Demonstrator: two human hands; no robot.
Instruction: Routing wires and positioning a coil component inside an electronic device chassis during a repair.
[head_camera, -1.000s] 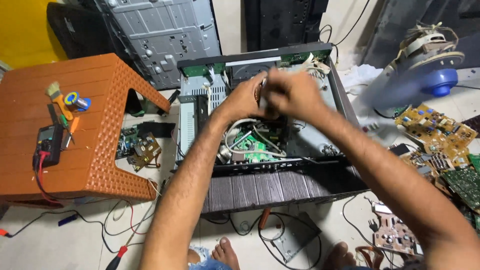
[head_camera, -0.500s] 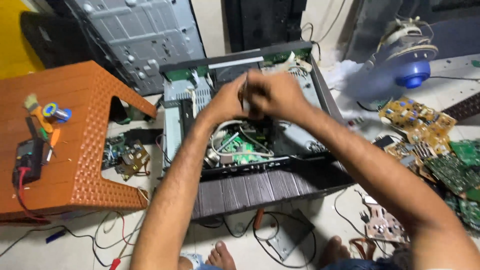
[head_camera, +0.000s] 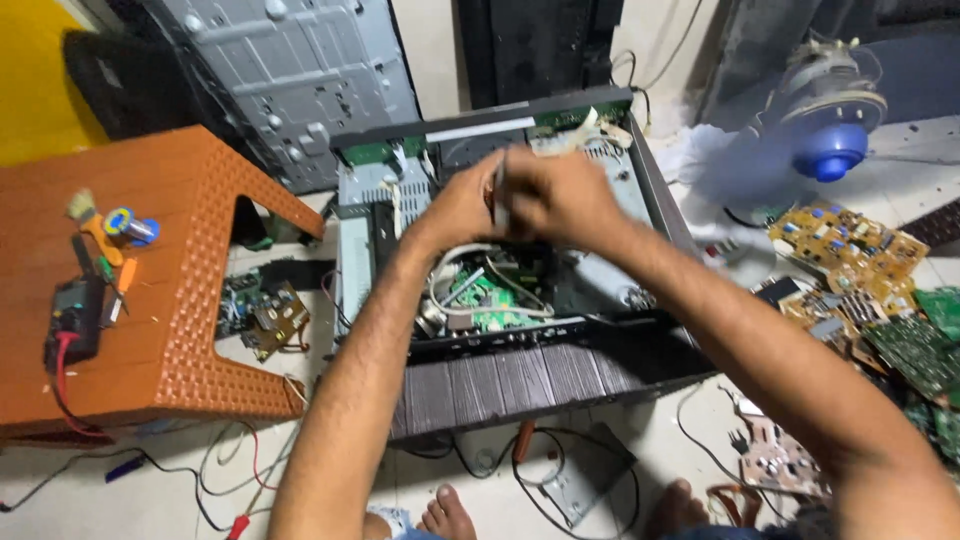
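Scattered circuit boards (head_camera: 850, 240) and an orange plastic worktop (head_camera: 150, 290) flank an opened black electronics chassis (head_camera: 500, 280) on the floor. Above its far half, both hands, left hand (head_camera: 462, 208) and right hand (head_camera: 565, 200), meet, fingers clamped on a slim grey upright tool (head_camera: 500, 190).

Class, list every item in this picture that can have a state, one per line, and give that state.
Electronics chassis: cover off, boards and wiring exposed.
Left hand: closed on a slim tool over the chassis.
Right hand: closed, pressed against the left hand.
Slim tool: upright, gripped between both hands.
Fan: on the floor; running or not, cannot tell.
Multimeter: flat on the orange stool, red lead attached.
Loose circuit boards: lying bare on the floor.
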